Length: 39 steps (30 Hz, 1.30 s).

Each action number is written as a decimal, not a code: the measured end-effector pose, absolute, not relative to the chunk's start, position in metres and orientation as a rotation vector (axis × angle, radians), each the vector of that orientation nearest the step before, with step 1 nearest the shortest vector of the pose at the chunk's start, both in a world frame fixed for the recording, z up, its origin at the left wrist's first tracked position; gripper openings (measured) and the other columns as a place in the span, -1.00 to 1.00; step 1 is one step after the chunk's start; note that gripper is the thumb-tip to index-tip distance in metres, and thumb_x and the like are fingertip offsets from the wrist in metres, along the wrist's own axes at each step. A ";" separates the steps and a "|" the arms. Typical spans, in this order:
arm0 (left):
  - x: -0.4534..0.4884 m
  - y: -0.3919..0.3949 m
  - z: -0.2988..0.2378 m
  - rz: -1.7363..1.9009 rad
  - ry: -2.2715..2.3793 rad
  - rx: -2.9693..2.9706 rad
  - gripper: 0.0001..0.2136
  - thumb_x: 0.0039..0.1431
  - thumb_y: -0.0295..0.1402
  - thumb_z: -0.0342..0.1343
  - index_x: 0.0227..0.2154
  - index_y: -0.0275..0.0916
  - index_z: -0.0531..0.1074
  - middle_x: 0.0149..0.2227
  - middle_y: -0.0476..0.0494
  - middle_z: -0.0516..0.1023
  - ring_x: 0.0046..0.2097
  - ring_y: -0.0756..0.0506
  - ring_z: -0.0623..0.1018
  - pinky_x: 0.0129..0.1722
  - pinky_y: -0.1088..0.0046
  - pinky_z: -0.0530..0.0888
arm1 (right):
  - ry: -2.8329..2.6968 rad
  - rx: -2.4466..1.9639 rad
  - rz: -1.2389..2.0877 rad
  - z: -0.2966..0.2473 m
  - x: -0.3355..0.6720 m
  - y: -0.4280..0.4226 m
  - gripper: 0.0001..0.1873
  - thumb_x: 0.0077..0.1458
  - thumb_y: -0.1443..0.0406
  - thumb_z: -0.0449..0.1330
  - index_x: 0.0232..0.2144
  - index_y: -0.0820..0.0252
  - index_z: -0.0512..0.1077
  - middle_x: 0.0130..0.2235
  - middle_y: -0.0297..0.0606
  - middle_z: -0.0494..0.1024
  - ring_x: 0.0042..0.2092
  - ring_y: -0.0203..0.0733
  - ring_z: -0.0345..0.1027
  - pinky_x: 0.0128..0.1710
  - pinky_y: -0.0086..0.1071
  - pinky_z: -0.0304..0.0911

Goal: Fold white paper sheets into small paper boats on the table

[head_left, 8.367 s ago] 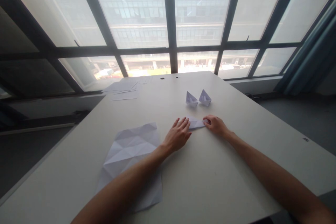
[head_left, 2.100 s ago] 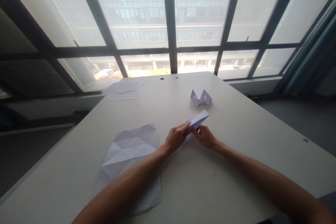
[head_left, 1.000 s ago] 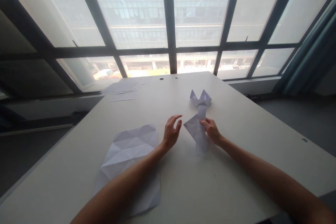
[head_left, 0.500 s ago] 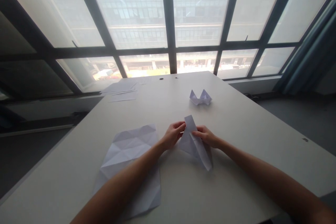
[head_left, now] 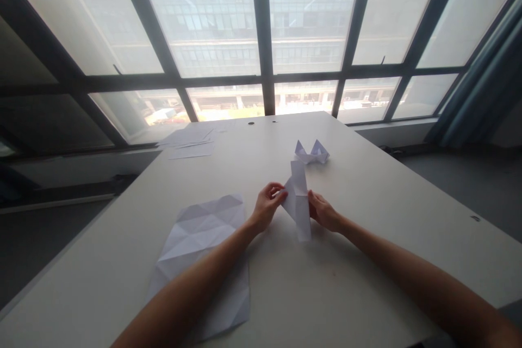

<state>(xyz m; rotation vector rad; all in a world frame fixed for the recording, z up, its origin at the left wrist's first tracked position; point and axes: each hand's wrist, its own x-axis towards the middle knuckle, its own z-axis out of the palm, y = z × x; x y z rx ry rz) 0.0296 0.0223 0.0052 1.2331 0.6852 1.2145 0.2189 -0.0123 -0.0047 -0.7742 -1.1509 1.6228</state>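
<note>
A folded sheet of white paper is held upright above the table between my two hands. It shows a long narrow band facing me and a pointed flap toward the left. My left hand pinches the tip of that flap between thumb and fingers. On the other side, my right hand grips the band's right edge, its fingers partly hidden behind the paper. Under and beside my left forearm lies a creased, unfolded sheet of paper. Just beyond the held piece stands a folded paper figure with two raised points.
Several loose sheets of paper lie at the far left of the white table. Large framed windows rise behind the table's far edge. A blue curtain hangs at the right.
The folded paper has been turned from a slant to upright, its band now facing me and its lower end raised. Both hands still hold it, the right lower on the edge.
</note>
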 end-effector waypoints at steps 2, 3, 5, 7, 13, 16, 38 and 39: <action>0.030 0.022 0.005 1.220 0.698 1.241 -0.71 -0.01 -0.19 0.32 -0.32 -0.27 0.46 -0.34 -0.06 0.52 -0.35 0.00 0.46 -0.36 0.51 0.37 | -1.178 -0.754 1.669 -0.005 0.219 -0.013 -0.46 0.11 -0.16 0.11 -0.22 0.18 0.44 -0.43 -0.31 0.43 -0.45 -0.26 0.30 -0.50 -0.41 0.23; 0.030 0.022 0.005 1.224 0.708 1.255 -0.72 -0.01 -0.20 0.32 -0.33 -0.28 0.48 -0.34 -0.05 0.52 -0.34 -0.01 0.46 -0.35 0.50 0.38 | -1.194 -0.762 1.661 -0.004 0.219 -0.013 -0.48 0.10 -0.15 0.13 -0.24 0.19 0.44 -0.43 -0.31 0.43 -0.46 -0.27 0.31 -0.51 -0.42 0.22; 0.031 0.021 0.006 1.241 0.733 1.294 -0.74 -0.02 -0.22 0.33 -0.33 -0.28 0.51 -0.34 -0.06 0.53 -0.33 -0.02 0.47 -0.33 0.49 0.38 | -1.202 -0.796 1.604 -0.004 0.219 -0.012 -0.54 0.11 -0.09 0.18 -0.30 0.21 0.44 -0.45 -0.33 0.43 -0.47 -0.29 0.30 -0.51 -0.43 0.21; 0.031 0.021 0.007 1.263 0.765 1.319 -0.76 -0.02 -0.23 0.33 -0.34 -0.27 0.52 -0.34 -0.06 0.54 -0.32 -0.03 0.47 -0.33 0.49 0.38 | -1.182 -0.806 1.570 -0.004 0.220 -0.011 -0.53 0.13 -0.09 0.15 -0.34 0.23 0.44 -0.47 -0.32 0.42 -0.47 -0.28 0.30 -0.51 -0.43 0.21; 0.032 0.021 0.006 1.252 0.764 1.265 -0.73 -0.04 -0.22 0.34 -0.29 -0.25 0.56 -0.32 -0.08 0.57 -0.32 -0.05 0.49 -0.34 0.46 0.38 | -1.210 -0.779 1.567 -0.008 0.223 -0.009 -0.48 0.14 -0.12 0.12 -0.29 0.24 0.45 -0.42 -0.25 0.47 -0.41 -0.21 0.38 -0.43 -0.35 0.31; 0.031 0.022 0.006 1.214 0.737 1.182 -0.68 -0.06 -0.20 0.35 -0.25 -0.25 0.56 -0.31 -0.10 0.58 -0.33 -0.05 0.49 -0.33 0.45 0.39 | -1.238 -0.735 1.604 -0.008 0.224 -0.009 -0.49 0.10 -0.12 0.16 -0.25 0.21 0.44 -0.41 -0.27 0.47 -0.42 -0.23 0.37 -0.45 -0.37 0.31; 0.031 0.018 0.009 1.090 0.631 0.971 -0.63 -0.10 -0.24 0.41 -0.21 -0.28 0.56 -0.25 -0.16 0.60 -0.27 -0.07 0.53 -0.24 0.40 0.44 | -1.181 -0.628 1.832 -0.007 0.227 -0.012 -0.46 0.01 -0.09 0.28 -0.12 0.18 0.47 -0.22 -0.18 0.52 -0.23 -0.19 0.40 -0.23 -0.35 0.29; 0.031 0.017 0.009 1.082 0.631 0.961 -0.62 -0.11 -0.23 0.41 -0.21 -0.28 0.56 -0.25 -0.16 0.60 -0.28 -0.07 0.53 -0.24 0.40 0.44 | -1.189 -0.628 1.833 -0.007 0.227 -0.012 -0.46 0.01 -0.09 0.28 -0.12 0.18 0.47 -0.21 -0.17 0.53 -0.22 -0.18 0.40 -0.22 -0.34 0.29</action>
